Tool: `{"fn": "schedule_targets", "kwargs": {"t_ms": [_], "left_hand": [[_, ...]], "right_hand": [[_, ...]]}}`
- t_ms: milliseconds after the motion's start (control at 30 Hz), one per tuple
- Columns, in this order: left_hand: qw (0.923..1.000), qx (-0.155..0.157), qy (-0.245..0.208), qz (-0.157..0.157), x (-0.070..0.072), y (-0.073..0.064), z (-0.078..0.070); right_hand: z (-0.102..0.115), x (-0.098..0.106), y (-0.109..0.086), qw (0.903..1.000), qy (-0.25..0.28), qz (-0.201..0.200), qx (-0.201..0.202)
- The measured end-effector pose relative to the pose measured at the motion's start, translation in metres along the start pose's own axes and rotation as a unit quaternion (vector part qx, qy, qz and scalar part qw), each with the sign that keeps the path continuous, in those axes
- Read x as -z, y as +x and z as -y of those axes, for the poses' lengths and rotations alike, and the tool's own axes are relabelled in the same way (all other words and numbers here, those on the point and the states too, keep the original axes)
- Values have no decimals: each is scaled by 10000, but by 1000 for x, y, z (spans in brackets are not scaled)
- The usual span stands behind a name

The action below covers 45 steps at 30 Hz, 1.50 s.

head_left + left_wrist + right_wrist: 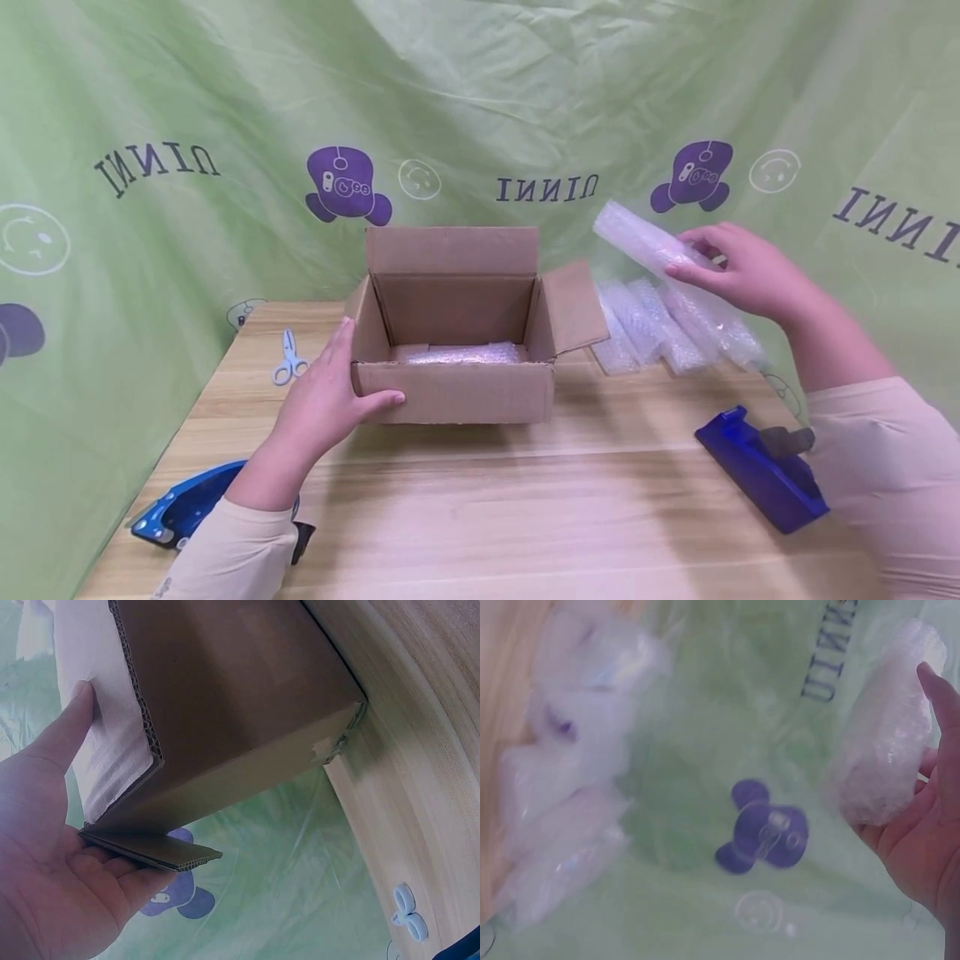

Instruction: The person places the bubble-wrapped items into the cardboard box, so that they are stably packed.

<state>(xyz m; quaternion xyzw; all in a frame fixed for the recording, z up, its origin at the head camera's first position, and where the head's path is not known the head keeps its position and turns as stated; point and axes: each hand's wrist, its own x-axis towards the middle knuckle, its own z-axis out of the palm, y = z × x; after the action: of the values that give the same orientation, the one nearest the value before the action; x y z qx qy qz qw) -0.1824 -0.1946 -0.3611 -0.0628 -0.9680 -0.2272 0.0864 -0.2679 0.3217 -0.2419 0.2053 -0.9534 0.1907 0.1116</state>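
Note:
An open cardboard box (457, 398) stands on the table with its flaps folded out. My left hand (324, 402) grips its near left corner; the thumb lies on the front flap and the fingers are at the side flap (154, 849). Inside the box lies a bubble-wrapped packet (463, 354). Raised to the right of the box, my right hand (738, 268) holds another bubble-wrapped packet (637, 236) between thumb and fingers. Below that hand several more bubble-wrapped packets (681, 343) lie side by side. What the wrap covers cannot be made out.
Light blue scissors (287, 362) lie left of the box. A blue tape dispenser (765, 475) sits at the right, near my right sleeve. Another blue tool (191, 500) is partly hidden under my left forearm. A green printed cloth (465, 100) hangs behind the wooden table (480, 508).

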Motion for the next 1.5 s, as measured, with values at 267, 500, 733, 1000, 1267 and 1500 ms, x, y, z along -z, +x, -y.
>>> {"fn": "schedule_targets", "kwargs": {"t_ms": [267, 500, 733, 1000, 1267, 1500], "left_hand": [[10000, -68, 50, -52, 2, 2, -1], [10000, -17, 24, -31, 0, 1, -1], [10000, -33, 22, -56, 0, 1, -1], [10000, -54, 41, -61, -1, 1, -1], [9999, -49, 83, -74, -2, 2, 0], [10000, -37, 54, -47, -2, 2, 0]], "right_hand": [[43, -7, 23, 9993, 320, -107, 165], [79, -27, 45, 9954, 775, -112, 548], [113, -52, 60, 9924, 910, 174, 804], [141, -87, 68, 9901, 657, 682, 1038], [153, -122, 70, 9817, 434, 1249, 1373], [156, -141, 68, 9747, 338, 1573, 1552]]}}
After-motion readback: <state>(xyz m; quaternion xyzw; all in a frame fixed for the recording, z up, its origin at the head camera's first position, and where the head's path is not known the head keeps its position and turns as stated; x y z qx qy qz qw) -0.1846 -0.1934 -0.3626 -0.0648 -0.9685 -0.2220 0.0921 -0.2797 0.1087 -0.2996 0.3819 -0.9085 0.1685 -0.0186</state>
